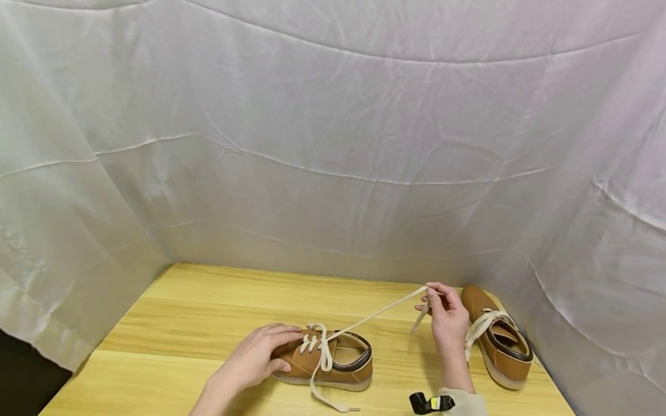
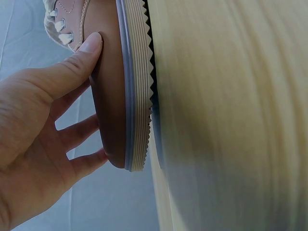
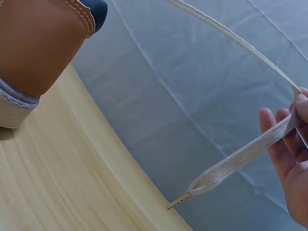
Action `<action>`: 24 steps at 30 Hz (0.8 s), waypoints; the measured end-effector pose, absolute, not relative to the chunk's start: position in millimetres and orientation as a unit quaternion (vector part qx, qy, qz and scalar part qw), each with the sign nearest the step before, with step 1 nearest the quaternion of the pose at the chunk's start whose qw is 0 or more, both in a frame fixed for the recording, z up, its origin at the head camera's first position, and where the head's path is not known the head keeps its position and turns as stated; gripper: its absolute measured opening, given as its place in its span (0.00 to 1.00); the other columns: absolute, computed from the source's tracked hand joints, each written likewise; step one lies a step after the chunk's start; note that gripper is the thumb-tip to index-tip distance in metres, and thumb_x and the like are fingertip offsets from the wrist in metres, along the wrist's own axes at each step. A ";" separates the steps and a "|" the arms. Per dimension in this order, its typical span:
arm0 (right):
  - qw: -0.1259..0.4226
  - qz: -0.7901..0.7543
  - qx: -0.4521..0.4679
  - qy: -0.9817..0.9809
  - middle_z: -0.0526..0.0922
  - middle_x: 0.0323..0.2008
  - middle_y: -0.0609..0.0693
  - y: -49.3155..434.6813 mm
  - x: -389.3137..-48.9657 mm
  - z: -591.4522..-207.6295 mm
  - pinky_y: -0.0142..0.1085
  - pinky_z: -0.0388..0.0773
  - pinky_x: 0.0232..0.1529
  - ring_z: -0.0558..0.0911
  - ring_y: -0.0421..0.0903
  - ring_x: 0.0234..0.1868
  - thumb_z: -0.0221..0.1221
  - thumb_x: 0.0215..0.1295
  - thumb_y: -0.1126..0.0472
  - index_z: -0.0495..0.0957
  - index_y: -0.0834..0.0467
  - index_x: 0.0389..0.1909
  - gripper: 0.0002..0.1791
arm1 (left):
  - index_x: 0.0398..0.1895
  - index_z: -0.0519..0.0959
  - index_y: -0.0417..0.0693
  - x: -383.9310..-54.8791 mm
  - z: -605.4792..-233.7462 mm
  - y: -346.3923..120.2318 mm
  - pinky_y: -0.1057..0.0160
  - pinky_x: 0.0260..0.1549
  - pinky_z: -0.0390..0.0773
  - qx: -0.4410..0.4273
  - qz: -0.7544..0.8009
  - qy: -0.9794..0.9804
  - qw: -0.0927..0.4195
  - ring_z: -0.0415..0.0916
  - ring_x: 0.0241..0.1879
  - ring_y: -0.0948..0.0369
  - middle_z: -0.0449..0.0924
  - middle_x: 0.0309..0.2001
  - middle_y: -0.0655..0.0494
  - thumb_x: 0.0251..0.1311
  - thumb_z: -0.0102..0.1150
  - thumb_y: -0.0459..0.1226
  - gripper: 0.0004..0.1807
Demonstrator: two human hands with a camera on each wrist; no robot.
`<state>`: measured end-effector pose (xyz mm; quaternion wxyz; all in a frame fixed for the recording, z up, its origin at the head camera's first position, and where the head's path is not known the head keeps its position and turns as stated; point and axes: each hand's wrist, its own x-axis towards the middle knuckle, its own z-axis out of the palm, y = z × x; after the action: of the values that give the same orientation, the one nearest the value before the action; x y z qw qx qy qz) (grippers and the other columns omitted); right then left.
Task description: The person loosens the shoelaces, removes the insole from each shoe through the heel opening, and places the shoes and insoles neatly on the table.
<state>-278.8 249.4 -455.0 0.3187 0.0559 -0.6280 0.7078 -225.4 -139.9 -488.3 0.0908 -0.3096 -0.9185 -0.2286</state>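
Observation:
A brown shoe [image 1: 354,377] with a dark padded collar sits on the table, toe to the left. My left hand [image 1: 260,353] holds its toe, thumb on the near side and fingers on the far side; the left wrist view shows the thumb [image 2: 79,65] against the brown upper. From the shoe's knotted laces, a cream shoelace [image 1: 382,309] runs taut up to my right hand [image 1: 448,318], which pinches it between thumb and fingers. Beyond the pinch, the lace's tipped end [image 3: 231,163] dangles. A loop [image 1: 326,359] stands at the knot, and another lace end [image 1: 333,404] lies on the table.
A second brown shoe [image 1: 507,364] with cream laces stands at the right, just beyond my right hand. Grey cloth [image 1: 333,219] hangs behind and at both sides of the wooden table [image 1: 171,323]. A black wrist device [image 1: 430,403] sits at my right sleeve.

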 end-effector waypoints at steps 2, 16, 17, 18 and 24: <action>0.318 0.707 0.054 -0.629 0.77 0.35 0.51 249.9 -278.7 -454.9 0.32 0.88 0.34 0.82 0.41 0.33 0.57 0.75 0.72 0.77 0.80 0.52 0.13 | 0.66 0.80 0.51 -225.4 -488.6 -140.2 0.37 0.64 0.74 -0.310 -0.228 -0.919 0.091 0.76 0.65 0.48 0.79 0.66 0.57 0.53 0.77 0.44 0.35; 0.322 0.720 0.034 -0.614 0.78 0.33 0.52 254.8 -277.7 -452.9 0.33 0.88 0.34 0.83 0.42 0.32 0.58 0.75 0.71 0.76 0.80 0.53 0.15 | 0.67 0.80 0.51 -225.4 -489.8 -140.0 0.37 0.64 0.74 -0.310 -0.230 -0.918 0.090 0.76 0.65 0.47 0.79 0.67 0.56 0.53 0.77 0.43 0.35; 0.322 0.721 0.032 -0.613 0.78 0.33 0.52 255.1 -277.3 -452.5 0.33 0.88 0.34 0.83 0.42 0.32 0.58 0.75 0.71 0.76 0.80 0.53 0.15 | 0.67 0.80 0.51 -225.4 -489.8 -140.1 0.37 0.64 0.74 -0.310 -0.230 -0.918 0.090 0.76 0.65 0.47 0.79 0.67 0.57 0.53 0.77 0.43 0.35; 0.323 0.721 0.030 -0.612 0.78 0.32 0.52 255.5 -277.0 -452.1 0.33 0.88 0.34 0.83 0.42 0.32 0.58 0.75 0.70 0.76 0.80 0.54 0.15 | 0.67 0.80 0.51 -225.4 -489.7 -140.2 0.37 0.63 0.74 -0.310 -0.230 -0.918 0.090 0.76 0.65 0.47 0.79 0.67 0.57 0.53 0.77 0.43 0.35; 0.333 0.729 0.020 -0.598 0.79 0.30 0.52 259.4 -275.9 -450.1 0.33 0.88 0.33 0.83 0.42 0.32 0.59 0.74 0.70 0.75 0.81 0.54 0.16 | 0.66 0.80 0.51 -225.9 -489.7 -139.6 0.38 0.64 0.74 -0.310 -0.227 -0.919 0.092 0.76 0.65 0.48 0.79 0.67 0.57 0.53 0.77 0.44 0.34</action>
<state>-275.9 259.4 -450.1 0.3332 0.0196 -0.5980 0.7287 -225.9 -139.6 -489.7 0.0922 -0.3098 -0.9187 -0.2271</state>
